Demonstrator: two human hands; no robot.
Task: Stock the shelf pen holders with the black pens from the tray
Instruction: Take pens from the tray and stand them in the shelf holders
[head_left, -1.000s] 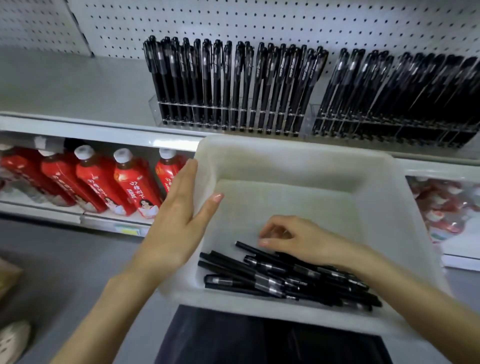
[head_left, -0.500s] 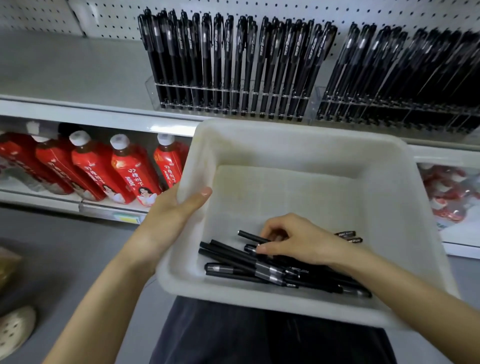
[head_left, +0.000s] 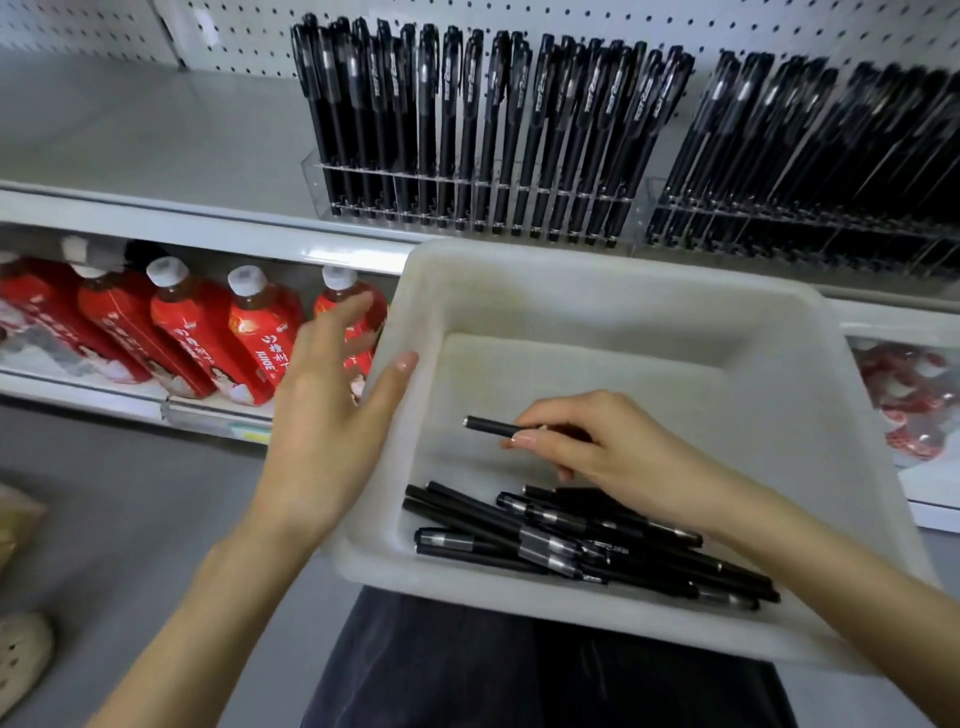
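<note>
Now, nearest us, the loose pile of black pens (head_left: 571, 540) lies against the near wall of the white tray (head_left: 597, 262). Half a second back our right hand (head_left: 613, 447) was down in that pile. It has since come up clear, thumb and fingers clamped on one pen (head_left: 493, 428), held level over the tray floor. Left hand (head_left: 322, 431) steadies the tray's left rim, thumb laid over it, fingers straight and apart. Beyond, the clear pen holders (head_left: 467, 202) on the shelf (head_left: 156, 150) look nearly full. We judge the pick done; finding a free slot comes next.
</note>
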